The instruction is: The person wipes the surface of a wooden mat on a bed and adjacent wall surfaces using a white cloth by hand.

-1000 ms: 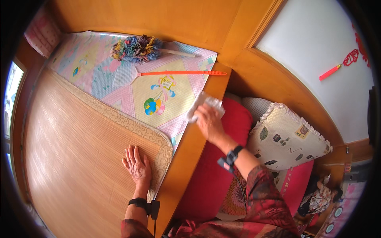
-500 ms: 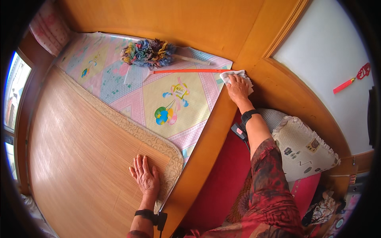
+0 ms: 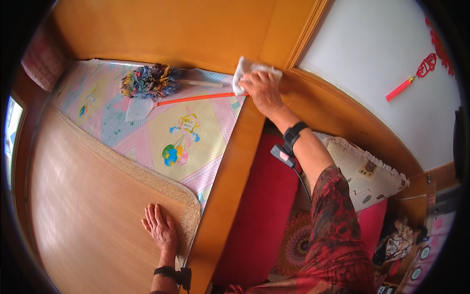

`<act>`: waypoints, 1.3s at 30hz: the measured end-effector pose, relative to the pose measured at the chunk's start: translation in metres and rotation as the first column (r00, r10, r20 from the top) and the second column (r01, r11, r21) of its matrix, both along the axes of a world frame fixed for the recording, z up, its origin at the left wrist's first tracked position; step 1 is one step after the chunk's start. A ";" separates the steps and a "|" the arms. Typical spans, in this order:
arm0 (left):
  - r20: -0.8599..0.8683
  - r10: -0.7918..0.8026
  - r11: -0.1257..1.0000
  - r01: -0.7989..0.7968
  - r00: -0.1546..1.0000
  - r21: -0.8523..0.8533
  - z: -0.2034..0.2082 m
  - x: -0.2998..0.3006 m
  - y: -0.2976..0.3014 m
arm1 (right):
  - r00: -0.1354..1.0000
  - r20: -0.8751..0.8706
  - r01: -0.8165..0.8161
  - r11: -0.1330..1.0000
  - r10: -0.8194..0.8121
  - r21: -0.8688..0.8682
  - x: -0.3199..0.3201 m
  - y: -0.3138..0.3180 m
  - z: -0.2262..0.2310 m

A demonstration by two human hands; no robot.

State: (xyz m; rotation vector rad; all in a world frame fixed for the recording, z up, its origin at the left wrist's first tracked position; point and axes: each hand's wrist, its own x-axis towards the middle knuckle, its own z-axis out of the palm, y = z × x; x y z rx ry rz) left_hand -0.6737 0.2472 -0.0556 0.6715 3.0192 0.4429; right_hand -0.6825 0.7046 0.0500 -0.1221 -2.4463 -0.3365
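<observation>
A white cloth (image 3: 249,67) is bunched under the fingers of my right hand (image 3: 264,93). It presses against the orange wooden panel (image 3: 205,34), just above the far corner of the bed ledge. My left hand (image 3: 160,229) lies flat on the tan bamboo mat (image 3: 98,206), fingers spread, near the mat's patterned border. Short of the cloth, a thin red stick (image 3: 196,99) with a white flat mesh end (image 3: 139,109) rests on the patterned sheet (image 3: 205,142). A multicoloured fluffy duster (image 3: 152,81) with a pale handle lies beside it.
A wooden ledge (image 3: 220,196) edges the bed. Right of it are a red seat (image 3: 259,196), a round woven mat (image 3: 296,240) and a pale frilled cushion (image 3: 367,176). A red tassel ornament (image 3: 401,89) hangs on the white wall. A window (image 3: 13,132) is at left.
My right hand has moved the cloth up from the ledge's far corner onto the wooden panel. The view has shifted to the right. My left hand stays flat on the mat.
</observation>
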 end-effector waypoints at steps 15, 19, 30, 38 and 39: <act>-0.067 0.003 1.000 -0.004 0.998 -0.018 0.003 0.000 0.004 | 0.802 0.030 0.598 0.801 -0.597 -0.026 0.187 0.096 -0.008; -0.029 0.003 1.000 -0.003 1.000 0.008 0.001 -0.001 0.005 | 0.588 -0.160 0.766 0.609 -0.793 -0.205 0.273 0.130 0.006; -0.053 -0.011 1.000 0.012 0.999 0.006 -0.002 0.000 0.006 | 0.243 -0.084 0.781 0.246 -0.966 -0.573 0.228 0.128 0.036; -0.054 0.015 1.000 -0.014 0.998 0.026 0.002 -0.003 0.002 | 0.651 0.045 0.736 0.616 -0.758 -0.281 0.115 0.075 0.040; -0.038 0.008 0.999 -0.006 0.999 0.048 0.004 -0.002 0.006 | 0.745 0.056 0.649 0.704 -0.664 -0.287 0.103 0.067 0.047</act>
